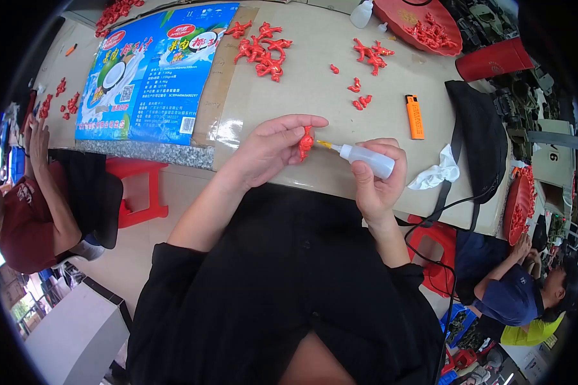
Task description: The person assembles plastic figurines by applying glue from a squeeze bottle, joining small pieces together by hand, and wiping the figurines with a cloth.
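Your left hand (266,149) pinches a small red plastic figure (306,144) between the thumb and the fingers. The grip is closed snug on it, and the figure sits up off the bench (315,70), just past its near edge.

Your right hand (376,183) is wrapped tight around a little clear squeeze bottle (366,159). Its yellow tip (325,145) points left and is right beside the figure. It may be touching it, but that is hard to tell.

So the step in hand looks like dabbing something from the bottle onto the figure. I think a drop is about to go on, or is going on now. I cannot see a drop.

The next move calls for a soft, short squeeze. Keep the tip on the one spot and keep the figure from turning in your fingers. Too hard a squeeze could flood the small part or wet your fingertips.

Farther out on the bench lie more red figures (263,54) in a loose bunch, with a few small red bits (359,86) near them. An orange lighter (415,117) lies to the right, and a crumpled white cloth (438,172) sits near your right hand. A blue printed bag (148,70) lies flat on the left. A red tray (420,22) of parts is at the far side.
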`<state>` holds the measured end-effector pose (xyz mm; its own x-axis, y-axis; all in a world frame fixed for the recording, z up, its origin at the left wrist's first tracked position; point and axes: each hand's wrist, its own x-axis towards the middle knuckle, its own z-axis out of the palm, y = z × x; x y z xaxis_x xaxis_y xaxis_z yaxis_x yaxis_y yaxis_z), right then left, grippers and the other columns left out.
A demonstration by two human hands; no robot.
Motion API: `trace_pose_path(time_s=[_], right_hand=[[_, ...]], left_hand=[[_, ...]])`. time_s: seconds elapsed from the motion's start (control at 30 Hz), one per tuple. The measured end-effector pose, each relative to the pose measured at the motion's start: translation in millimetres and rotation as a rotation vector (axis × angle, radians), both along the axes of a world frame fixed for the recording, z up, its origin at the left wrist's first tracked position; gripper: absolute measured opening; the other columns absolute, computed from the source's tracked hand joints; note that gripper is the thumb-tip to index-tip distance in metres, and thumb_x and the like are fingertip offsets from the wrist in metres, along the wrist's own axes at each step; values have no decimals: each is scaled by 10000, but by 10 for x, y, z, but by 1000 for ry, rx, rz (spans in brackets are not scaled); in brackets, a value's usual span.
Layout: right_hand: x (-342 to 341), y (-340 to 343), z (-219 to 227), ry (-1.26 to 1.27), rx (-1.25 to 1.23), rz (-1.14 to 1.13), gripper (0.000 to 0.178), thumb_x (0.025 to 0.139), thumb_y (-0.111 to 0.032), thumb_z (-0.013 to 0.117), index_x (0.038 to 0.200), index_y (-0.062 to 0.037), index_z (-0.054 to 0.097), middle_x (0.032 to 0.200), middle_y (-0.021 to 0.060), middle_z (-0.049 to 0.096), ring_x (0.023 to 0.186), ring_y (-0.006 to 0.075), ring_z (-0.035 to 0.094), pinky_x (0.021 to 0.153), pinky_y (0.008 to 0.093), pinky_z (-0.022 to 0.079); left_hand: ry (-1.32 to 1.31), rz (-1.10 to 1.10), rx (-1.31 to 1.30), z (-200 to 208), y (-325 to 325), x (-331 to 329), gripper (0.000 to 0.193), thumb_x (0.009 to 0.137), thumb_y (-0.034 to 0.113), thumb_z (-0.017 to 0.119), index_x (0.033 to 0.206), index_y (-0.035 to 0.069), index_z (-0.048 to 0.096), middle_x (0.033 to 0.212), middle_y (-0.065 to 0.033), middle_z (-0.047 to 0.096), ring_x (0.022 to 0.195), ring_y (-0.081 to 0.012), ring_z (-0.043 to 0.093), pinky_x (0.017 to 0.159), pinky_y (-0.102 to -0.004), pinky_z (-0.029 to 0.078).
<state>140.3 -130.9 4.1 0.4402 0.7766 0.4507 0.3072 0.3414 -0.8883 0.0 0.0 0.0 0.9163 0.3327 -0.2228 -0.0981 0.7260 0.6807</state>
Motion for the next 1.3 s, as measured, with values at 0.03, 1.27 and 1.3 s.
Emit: trace_pose_path(time_s=[0.03,1.27,1.3], right_hand=[[2,0,1,-11,7,-2,258,800,-106,576,982,-18,416,927,103,462,738,120,485,614,210,413],[461,-94,5,381,-211,-372,338,720,38,619,975,-10,403,959,113,537,885,141,527,812,259,418],[462,-99,-18,310,-255,-384,350,715,34,626,978,-10,398,973,118,535,882,143,528,822,262,412]], left_hand=[[-7,4,-6,5,-3,1,387,857,191,480,1171,-29,431,844,20,495,693,-41,431,586,-169,343],[-98,110,63,-71,-58,6,86,854,65,476,934,34,471,900,-76,546,874,-171,551,732,-304,458],[-101,110,62,-73,-66,3,86,854,65,476,934,34,471,900,-76,546,874,-171,551,732,-304,458]])
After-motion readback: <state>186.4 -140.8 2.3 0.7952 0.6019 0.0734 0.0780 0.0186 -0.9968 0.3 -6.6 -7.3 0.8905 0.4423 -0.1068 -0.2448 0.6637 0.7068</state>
